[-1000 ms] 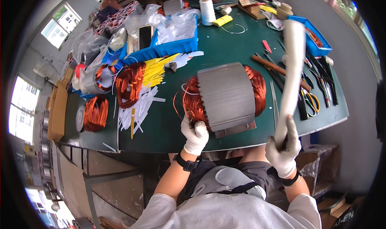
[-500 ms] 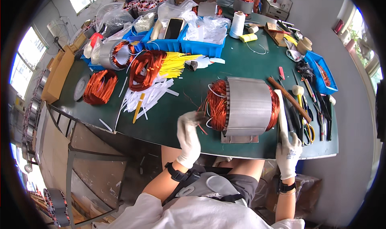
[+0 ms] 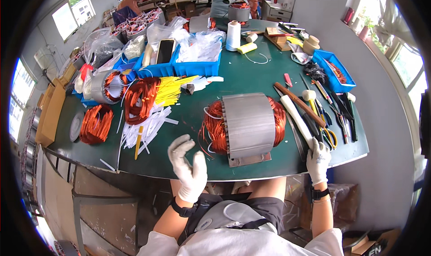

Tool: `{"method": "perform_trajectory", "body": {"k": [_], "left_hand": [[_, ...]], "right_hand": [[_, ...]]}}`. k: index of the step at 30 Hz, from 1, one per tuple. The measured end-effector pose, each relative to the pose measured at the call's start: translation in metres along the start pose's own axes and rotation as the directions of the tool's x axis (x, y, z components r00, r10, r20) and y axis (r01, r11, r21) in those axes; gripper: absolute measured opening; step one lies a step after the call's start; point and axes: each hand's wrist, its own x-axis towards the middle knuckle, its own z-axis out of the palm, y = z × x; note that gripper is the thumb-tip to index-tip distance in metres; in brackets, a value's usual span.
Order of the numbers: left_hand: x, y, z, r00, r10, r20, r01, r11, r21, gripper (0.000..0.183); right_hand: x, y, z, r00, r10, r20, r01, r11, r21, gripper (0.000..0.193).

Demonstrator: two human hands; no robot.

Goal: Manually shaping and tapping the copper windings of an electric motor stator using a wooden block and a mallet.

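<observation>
My gloved left hand (image 3: 188,168) is raised at the table's front edge, thumb and fingers apart, with nothing in it. Beyond it sits a grey metal motor stator (image 3: 249,125) on its side, copper wire windings (image 3: 215,128) bulging from both ends. Loose wire ends and white sleeving stick out at its left. My gloved right hand (image 3: 318,162) is closed on the lower end of a long white tapered bar (image 3: 296,120). That bar slants beside the stator, among the hand tools. A flat block (image 3: 249,160) shows under the stator.
Right of the bar lie a brown stick (image 3: 301,104), a white-headed mallet (image 3: 309,95), yellow-handled scissors (image 3: 331,139) and a blue bin (image 3: 334,72). Copper coils (image 3: 96,125), white strips (image 3: 146,128), yellow sleeves (image 3: 173,90) and blue trays (image 3: 197,68) fill the left.
My left hand has moved away from the loose wires and its fingers have spread. The bar's lower end has swung right, toward the tools, with my right hand on it. The whole view has shifted.
</observation>
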Motion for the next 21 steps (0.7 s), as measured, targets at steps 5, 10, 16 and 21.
{"method": "perform_trajectory", "body": {"k": [5,10,16,21], "left_hand": [[-0.015,0.012,0.016,0.989,0.001,0.151,-0.015,0.996,0.088,0.048],[0.017,-0.027,0.029,0.939,-0.343,0.035,0.336,0.887,-0.316,0.059],[0.033,-0.028,0.060,0.848,-0.334,0.412,0.529,0.483,-0.697,0.070],[0.032,-0.021,0.062,0.840,-0.352,0.413,0.539,0.453,-0.710,0.069]], "right_hand": [[0.006,0.006,-0.013,0.999,-0.012,-0.029,0.015,0.996,0.086,0.043],[-0.003,-0.082,-0.082,0.929,0.229,0.292,-0.332,0.163,0.929,0.050],[-0.035,-0.129,-0.089,0.903,-0.028,0.429,-0.430,-0.091,0.898,0.055],[-0.029,-0.128,-0.090,0.915,0.247,0.318,-0.301,-0.102,0.948,0.054]]}}
